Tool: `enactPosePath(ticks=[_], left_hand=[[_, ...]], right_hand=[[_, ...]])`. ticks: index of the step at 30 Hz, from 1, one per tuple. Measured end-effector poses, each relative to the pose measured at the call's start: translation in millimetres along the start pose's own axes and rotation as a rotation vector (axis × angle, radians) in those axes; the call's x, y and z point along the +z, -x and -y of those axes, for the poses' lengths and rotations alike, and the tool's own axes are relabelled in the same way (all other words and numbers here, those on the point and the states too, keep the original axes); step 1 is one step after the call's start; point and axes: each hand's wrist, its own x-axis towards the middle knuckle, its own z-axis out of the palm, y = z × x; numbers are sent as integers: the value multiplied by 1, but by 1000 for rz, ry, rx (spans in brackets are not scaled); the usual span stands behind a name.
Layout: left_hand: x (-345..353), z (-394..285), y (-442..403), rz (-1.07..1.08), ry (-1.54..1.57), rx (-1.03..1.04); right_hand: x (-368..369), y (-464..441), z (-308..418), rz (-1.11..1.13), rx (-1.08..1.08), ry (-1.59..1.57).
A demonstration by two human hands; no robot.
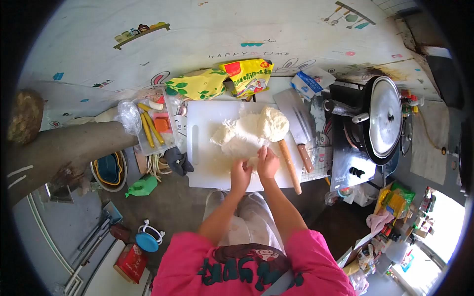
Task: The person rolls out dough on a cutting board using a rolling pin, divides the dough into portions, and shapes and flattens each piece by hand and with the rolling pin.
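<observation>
Both hands are over the near part of a white cutting board (207, 170). My left hand (241, 175) is closed, fingers curled round a small pale piece of dough (254, 162). The same piece reaches my right hand (268, 163), which pinches it with closed fingers; much of it is hidden. Beyond the hands lies a large lump of dough (273, 124) on the board. A smaller lump (224, 133) and scattered white flour (246, 129) lie left of it. Close to my right hand, a wooden rolling pin (290, 167) rests along the board's right side.
A cleaver (295, 116) lies right of the board. Farther right, a lidded wok (385, 118) stands on a cooktop (358, 172). Yellow bags (249, 79) stand behind the board. At left are a clear tray (170, 140) of vegetables and a dark cloth (178, 161).
</observation>
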Motion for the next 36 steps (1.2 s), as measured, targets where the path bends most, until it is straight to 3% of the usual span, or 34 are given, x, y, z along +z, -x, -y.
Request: enactPosePath(ticks=[1, 4, 7, 8, 12, 16, 19, 23, 27, 28, 31, 32, 35, 36], left_hand=[[-6, -3, -6, 45, -29, 45], [-16, -17, -19, 183, -171, 216], [-22, -20, -12, 141, -218, 298], [-23, -27, -1, 102, -260, 233], [-13, -43, 33, 35, 124, -52], [-9, -19, 5, 11, -113, 135], [-13, -17, -4, 80, -145, 89], [-19, -22, 13, 67, -185, 150], [0, -27, 38, -51, 16, 19], [4, -24, 37, -7, 117, -20], [8, -17, 20, 3, 45, -6], [5, -16, 16, 23, 102, -20], [-5, -17, 5, 71, -99, 175], [-7, -20, 3, 90, -7, 160]], right_hand=[[-9, 6, 4, 43, 85, -31], [2, 12, -12, -49, -153, 85], [19, 4, -19, -83, -377, 138], [21, 0, -17, -105, -394, 166], [14, -1, -15, -119, -316, 223], [-3, 13, -8, 31, -55, 32], [-1, 27, -4, 24, -134, 106], [15, 11, -7, -67, -443, 74], [17, 3, -1, -71, -331, 112], [17, 2, 0, -75, -243, 41], [-3, 3, 7, 102, 153, -372], [-13, 6, 11, 127, 164, -314], [-6, 18, 0, -9, -80, -4], [4, 17, -5, -102, -249, -14]])
